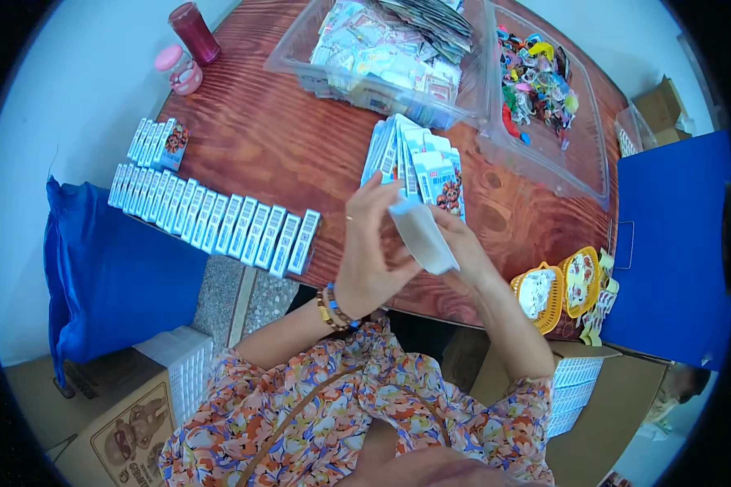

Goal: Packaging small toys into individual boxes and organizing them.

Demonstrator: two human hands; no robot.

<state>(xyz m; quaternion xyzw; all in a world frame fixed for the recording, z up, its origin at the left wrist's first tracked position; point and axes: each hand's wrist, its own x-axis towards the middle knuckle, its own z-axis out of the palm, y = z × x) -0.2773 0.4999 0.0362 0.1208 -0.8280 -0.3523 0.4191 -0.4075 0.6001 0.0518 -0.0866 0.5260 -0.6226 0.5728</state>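
A small pale carton (424,237) is held up over the near edge of the table, one open-looking side facing me. My right hand (460,243) grips it from the right with the fingers behind it. On its left, my left hand (368,243) is open, fingers spread and thumb close to the carton's lower edge; whether it touches is unclear. Just beyond my hands lies a fanned pile of flat blue-and-white cartons (414,158). Along the table's left edge stands a long row of filled-out blue-and-white boxes (211,219), with a shorter row (158,144) behind it.
A clear plastic bin (300,69) of printed packets stands at the back. Beside it, a clear tray (573,166) holds colourful small trinkets. Two yellow baskets (551,316) sit at the right edge. A pink-lidded jar (179,71) and a red cup (195,34) stand far left.
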